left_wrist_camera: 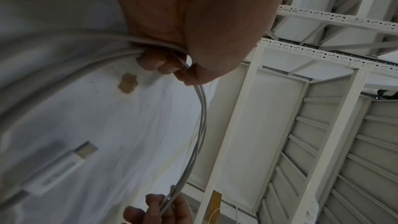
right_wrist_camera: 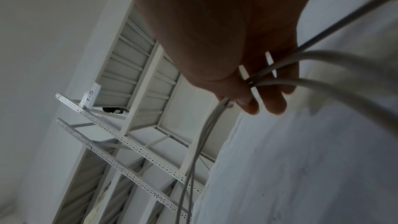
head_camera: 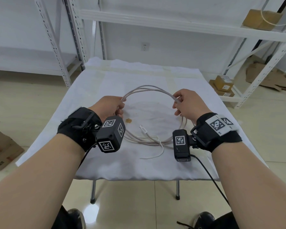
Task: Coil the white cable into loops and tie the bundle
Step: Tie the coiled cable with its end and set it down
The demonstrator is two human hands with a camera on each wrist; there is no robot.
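While the cable (head_camera: 149,88) is gathered into several wide loops, we hold it up by its 2 sides so the far arc lifts clear of the counter (head_camera: 82,90) and the near arc sags onto the cloth. That spread, we judge, keeps the strands lying side by side and the loops matched in size before any tie goes on.

Our left hand (head_camera: 110,106) grips the left side of the bundle: in the left wrist view the fingers (left_wrist_camera: 160,65) curl round the strands and press them against the palm. Our right hand (head_camera: 187,103) holds the right side more loosely: in the right wrist view the strands pass between thumb and fingers (right_wrist_camera: 273,101), which are bent round them but not clenched tight.

1 free end runs out from the near arc and lies slack on the cloth, its plug (head_camera: 142,128) pointing toward the middle of the ring, near a small brown stain (head_camera: 128,120). That tail, we reckon, is what remains for wrapping round the bundle. Coiling looks nearly done; the tie is not yet made.
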